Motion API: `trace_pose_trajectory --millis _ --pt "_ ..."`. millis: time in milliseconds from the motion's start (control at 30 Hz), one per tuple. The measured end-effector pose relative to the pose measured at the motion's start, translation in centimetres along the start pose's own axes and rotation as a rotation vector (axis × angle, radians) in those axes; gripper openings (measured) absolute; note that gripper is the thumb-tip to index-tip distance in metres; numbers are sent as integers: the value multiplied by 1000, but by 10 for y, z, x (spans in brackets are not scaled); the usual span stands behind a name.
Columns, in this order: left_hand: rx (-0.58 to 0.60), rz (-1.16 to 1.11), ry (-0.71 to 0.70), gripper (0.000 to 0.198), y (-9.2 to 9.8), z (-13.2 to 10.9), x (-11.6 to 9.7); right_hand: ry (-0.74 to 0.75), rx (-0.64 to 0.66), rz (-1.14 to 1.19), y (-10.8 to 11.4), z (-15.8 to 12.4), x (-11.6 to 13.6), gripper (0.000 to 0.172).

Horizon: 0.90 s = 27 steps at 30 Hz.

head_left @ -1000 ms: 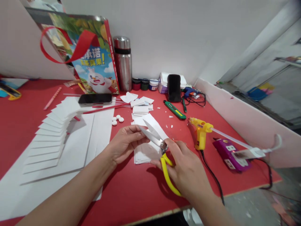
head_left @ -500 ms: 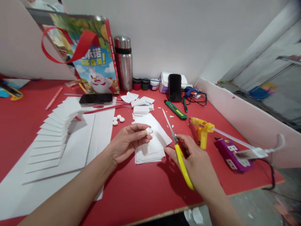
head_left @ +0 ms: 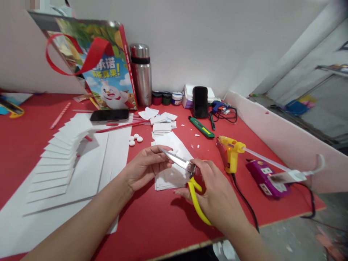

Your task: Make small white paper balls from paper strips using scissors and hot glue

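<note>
Overall: you are at a matte red worktop [head_left: 152, 228] strewn with white offcuts.
Right hand [head_left: 217, 199]: your grip is closed fully round the handles of the scissors [head_left: 190, 174].
Scissors: bright steel blades and glossy yellow loop handles. The blades are nearly shut and lie almost level, pointing left. You hold them just above the stack of white squares [head_left: 168, 179], with the tip at your left fingertips.
Left hand [head_left: 143, 166]: your fingers and thumb are drawn into a tight pinch at the blade tip. The blade hides whatever that grip has hold of.
Stack of white squares: flat, thick-cut sheets with squared edges, lying on the worktop under both hands.
White pellets [head_left: 135, 139]: small, rounded and smooth, lying loose beyond your left hand.
Glue gun [head_left: 231, 154]: yellow plastic, standing upright just right of your right hand.
Stepped sheets [head_left: 59, 156]: white boards fanned like a staircase, at the left.
Change: half a second ago the scissors were clear of your left hand, blades pointing up the worktop, and a small white rounded bit showed at your fingertips. The blades have since swung across to those fingertips, and the bit is out of sight.
</note>
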<state>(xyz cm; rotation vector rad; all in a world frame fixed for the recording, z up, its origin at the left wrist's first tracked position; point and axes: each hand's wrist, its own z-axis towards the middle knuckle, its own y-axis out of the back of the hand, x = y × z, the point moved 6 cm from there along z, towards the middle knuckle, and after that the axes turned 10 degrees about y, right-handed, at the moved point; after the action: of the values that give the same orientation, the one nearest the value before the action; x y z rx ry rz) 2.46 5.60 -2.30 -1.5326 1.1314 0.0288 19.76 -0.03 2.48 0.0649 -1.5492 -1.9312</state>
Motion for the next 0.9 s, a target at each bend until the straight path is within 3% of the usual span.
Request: trace_pose_trajectory --millis 567,900 --pt "-1 16 6 21 -5 -1 -2 29 3 -41 0 -1 2 60" --pt "-6 89 5 9 -5 0 -4 104 -37 -104 1 -5 2 56"
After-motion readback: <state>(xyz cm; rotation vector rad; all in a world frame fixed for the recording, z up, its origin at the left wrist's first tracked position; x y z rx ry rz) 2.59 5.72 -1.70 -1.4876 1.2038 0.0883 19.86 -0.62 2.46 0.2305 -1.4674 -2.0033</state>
